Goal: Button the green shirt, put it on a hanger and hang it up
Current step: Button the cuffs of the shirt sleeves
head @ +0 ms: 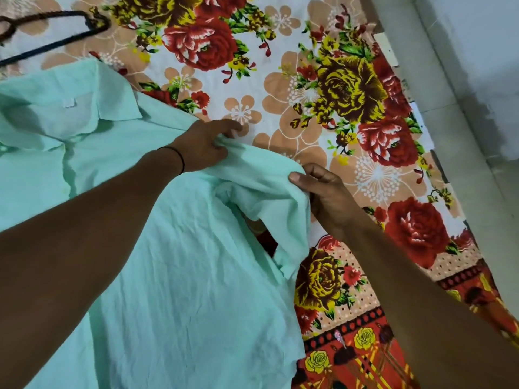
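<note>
Both hands are closed on a sleeve [266, 178] of the green shirt [182, 276]: fabric is pinched near the shoulder by the left hand [205, 144], at the sleeve's edge by the right hand [325, 195]. Left of the grips the shirt is spread on the bedsheet [280, 80]; the hanger [99, 23] beyond lies untouched. Buttoning cannot be judged; hanging remains.

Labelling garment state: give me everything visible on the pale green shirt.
The pale mint-green collared shirt, of thin, creased, woven-looking cloth, lies spread on the floral bedsheet. Its collar points toward the upper left, with a white label inside the neck. The front placket runs down from the collar; buttons cannot be made out. One short sleeve is bunched and lifted, pinched by the left hand and the right hand.
</note>
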